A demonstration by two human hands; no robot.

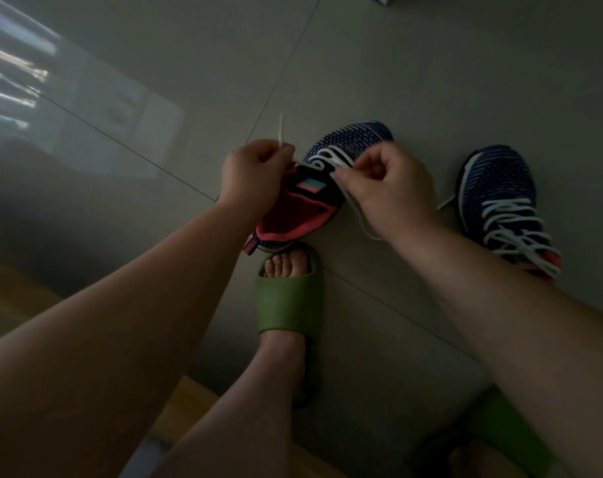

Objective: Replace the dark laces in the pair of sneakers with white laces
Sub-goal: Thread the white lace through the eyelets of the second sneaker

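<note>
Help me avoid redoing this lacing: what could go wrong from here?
1. The left hand and right hand each pinch an end of the white lace; uneven pulling may leave unequal ends.
2. Only the lower eyelets of the near sneaker look laced, and dim light could hide a skipped one.

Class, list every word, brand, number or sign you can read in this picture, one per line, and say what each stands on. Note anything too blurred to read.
No text can be read anywhere in the picture.
Tongue label on the sneaker being laced: teal and pink colour bands only; any lettering is too blurred to read.
Second sneaker: woven stripes and white laces, no legible mark.
Green slide sandal: plain, no mark visible.
</note>
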